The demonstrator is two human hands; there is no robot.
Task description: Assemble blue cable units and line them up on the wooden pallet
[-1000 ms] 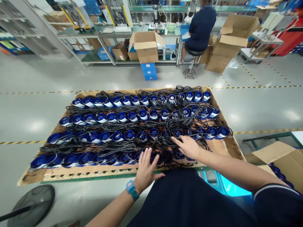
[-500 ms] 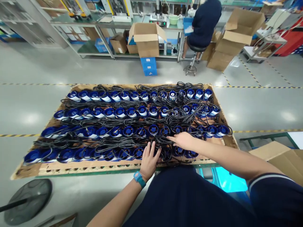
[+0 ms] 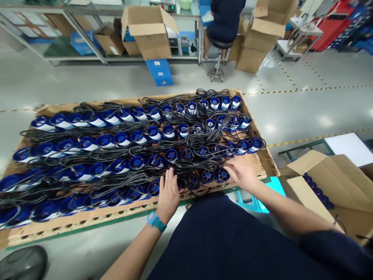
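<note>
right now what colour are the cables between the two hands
Black; the cables show best in the head view.

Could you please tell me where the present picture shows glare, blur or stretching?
Head view: bright glare spots on the grey floor, right of the tray; head view: the right sleeve looks smeared, the left hand clearer; head view: blue parts toward the left edge look stretched.

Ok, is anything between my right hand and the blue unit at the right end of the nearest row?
Nothing visible. The right hand is just right of that blue unit; whether it touches is unclear. The black cables bunch mainly to the unit's left and behind, on the other side from the hand.
</note>
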